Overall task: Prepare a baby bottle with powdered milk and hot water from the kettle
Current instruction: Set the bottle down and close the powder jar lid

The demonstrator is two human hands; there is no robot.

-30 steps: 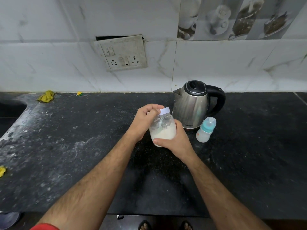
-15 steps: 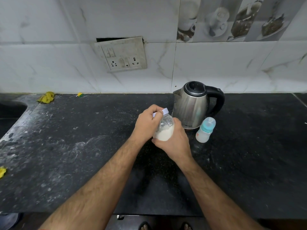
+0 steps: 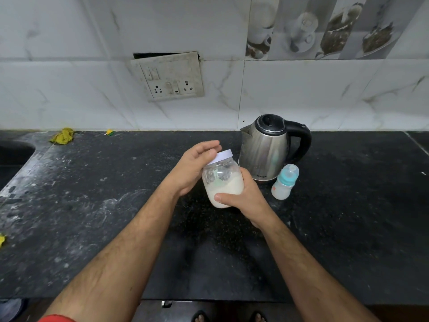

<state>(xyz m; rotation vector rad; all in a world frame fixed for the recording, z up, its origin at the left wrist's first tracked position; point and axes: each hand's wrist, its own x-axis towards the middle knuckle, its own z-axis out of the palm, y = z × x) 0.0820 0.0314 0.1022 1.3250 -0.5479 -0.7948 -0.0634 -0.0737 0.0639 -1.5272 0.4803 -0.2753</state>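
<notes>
A clear plastic jar (image 3: 222, 182), round and half filled with white milk powder, is held above the middle of the black speckled stone tabletop (image 3: 92, 205). Its long axis is tilted, with the white lid (image 3: 221, 156) pointing up and to the right. The jar body is gripped by the right hand (image 3: 243, 196); the left hand (image 3: 192, 168) is spread beside the lid. A steel kettle (image 3: 264, 149) and a capped baby bottle (image 3: 284, 182) stand near the back edge.

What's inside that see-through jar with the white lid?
The clear plastic jar is about half full of creamy white powder, with specks clinging to the walls above. Something pale green shows inside, maybe a scoop. The right hand covers the jar's lower right side.
</notes>
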